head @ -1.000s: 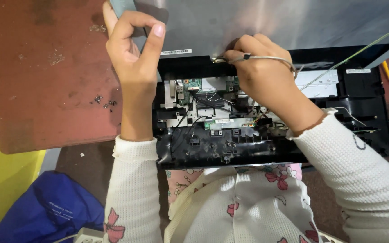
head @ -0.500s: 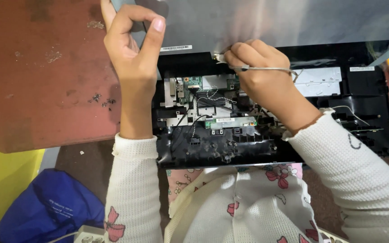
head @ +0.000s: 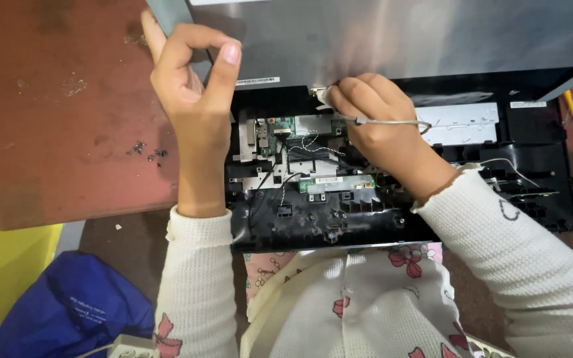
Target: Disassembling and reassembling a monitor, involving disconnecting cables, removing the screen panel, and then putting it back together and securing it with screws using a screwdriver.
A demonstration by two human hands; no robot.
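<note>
Right hand grip on grey cable, open black chassis holding circuit boards

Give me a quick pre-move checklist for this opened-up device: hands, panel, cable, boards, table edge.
1. Left hand steadying the grey metal panel at its left corner: ok, fingers curl over the edge.
2. Right hand on the thin grey cable at the panel's lower edge: ok, fingertips pinch near its end.
3. Cable end seated or free: cannot tell, fingers hide it.
4. Green circuit board and loose twisted wires clear of both hands: ok, they lie between the wrists.
5. Black chassis fully supported: not ok, its near edge overhangs the red table toward the lap.
</note>
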